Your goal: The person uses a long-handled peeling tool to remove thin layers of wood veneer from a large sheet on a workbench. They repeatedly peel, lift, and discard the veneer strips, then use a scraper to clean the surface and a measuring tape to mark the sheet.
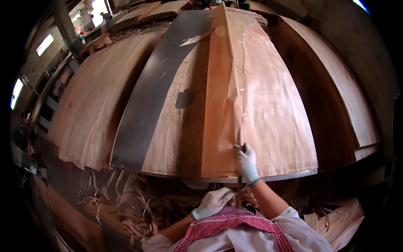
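My right hand, in a white glove with a green cuff, is over the near edge of the work table. Its fingers are closed round a small tool with a dark handle; the tool's working end is too small to make out. Under it lie thin wood veneer sheets: a pale one on the right and a reddish one whose raised edge runs along the seam. A narrow brown strip hangs below this hand. My left hand, gloved too, is curled low before my apron; what it holds, if anything, is hidden.
The table has a grey metal top. Another veneer piece with a dark patch lies left of the reddish sheet. Small white tape pieces dot the seam. Veneer stacks flank both sides. Scrap strips litter the floor.
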A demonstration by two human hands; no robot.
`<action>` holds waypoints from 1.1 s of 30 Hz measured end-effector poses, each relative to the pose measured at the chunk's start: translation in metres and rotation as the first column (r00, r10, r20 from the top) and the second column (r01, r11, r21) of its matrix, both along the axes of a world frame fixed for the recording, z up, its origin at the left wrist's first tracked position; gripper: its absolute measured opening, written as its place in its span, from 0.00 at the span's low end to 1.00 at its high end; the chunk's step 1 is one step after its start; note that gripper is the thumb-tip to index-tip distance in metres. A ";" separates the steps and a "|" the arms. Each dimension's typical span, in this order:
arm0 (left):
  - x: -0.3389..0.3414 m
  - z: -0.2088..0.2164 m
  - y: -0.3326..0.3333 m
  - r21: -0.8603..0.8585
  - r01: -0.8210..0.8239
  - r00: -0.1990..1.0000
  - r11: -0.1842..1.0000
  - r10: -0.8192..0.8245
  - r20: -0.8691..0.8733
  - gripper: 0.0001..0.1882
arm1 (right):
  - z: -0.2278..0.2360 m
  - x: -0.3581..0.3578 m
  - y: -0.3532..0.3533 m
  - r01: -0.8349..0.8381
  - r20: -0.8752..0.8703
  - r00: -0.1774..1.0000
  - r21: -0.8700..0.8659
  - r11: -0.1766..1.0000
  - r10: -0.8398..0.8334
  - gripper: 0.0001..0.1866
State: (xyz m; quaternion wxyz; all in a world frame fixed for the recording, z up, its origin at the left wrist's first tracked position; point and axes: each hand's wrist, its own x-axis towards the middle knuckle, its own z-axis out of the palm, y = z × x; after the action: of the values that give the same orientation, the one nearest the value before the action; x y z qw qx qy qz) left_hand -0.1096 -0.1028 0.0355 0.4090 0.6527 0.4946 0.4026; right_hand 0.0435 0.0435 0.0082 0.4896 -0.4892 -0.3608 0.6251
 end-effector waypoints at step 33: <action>0.370 -0.031 0.145 0.544 -0.379 0.673 0.748 0.626 -0.393 0.19 | 0.223 0.729 -0.007 0.134 0.459 0.861 0.210 0.969 -0.218 0.09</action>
State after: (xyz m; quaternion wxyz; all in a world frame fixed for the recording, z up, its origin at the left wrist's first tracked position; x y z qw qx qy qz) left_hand 0.2603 0.0420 0.0047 -0.0328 0.6446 0.6562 0.3910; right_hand 0.7720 0.0361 0.2312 0.4805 -0.6155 -0.4764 0.4041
